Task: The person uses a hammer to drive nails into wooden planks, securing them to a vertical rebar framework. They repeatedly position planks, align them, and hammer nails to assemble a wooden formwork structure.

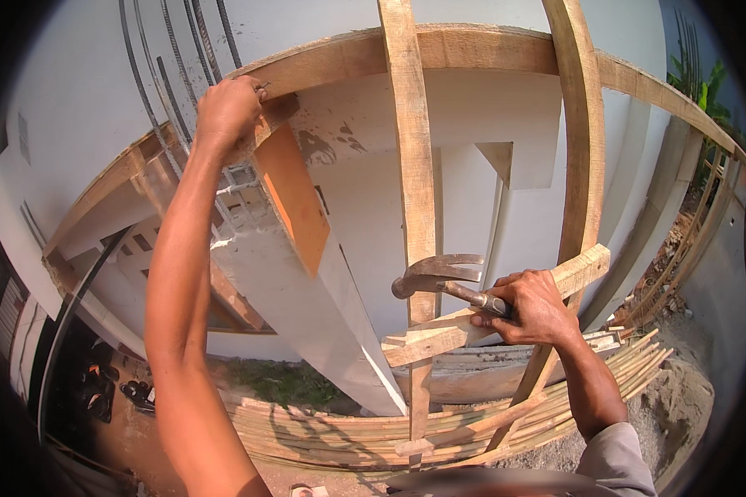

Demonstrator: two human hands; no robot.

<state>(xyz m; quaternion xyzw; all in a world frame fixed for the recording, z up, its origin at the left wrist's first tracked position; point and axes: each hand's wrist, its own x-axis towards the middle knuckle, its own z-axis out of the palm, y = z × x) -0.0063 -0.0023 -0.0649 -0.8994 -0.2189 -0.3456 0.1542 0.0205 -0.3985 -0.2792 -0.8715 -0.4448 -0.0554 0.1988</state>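
At the upper left my left hand [228, 114] is closed at the wooden beam [485, 48], beside the upright rebar. A thin dark nail [262, 85] pokes out at its fingertips, against the timber. My right hand [535, 305] grips a claw hammer [443, 272] by its handle, the metal head pointing left. Hand and hammer rest against a short wooden rung [439, 338], nailed across two uprights of a timber ladder. The left upright [414, 157] and right upright [584, 166] cross in front of the beam.
Steel rebar [172, 79] rises from a concrete column [282, 265], with an orange board [294, 195] against it. Far below lie bamboo poles [323, 435] and a heap of sand [678, 402]. A white wall [356, 215] stands behind the ladder.
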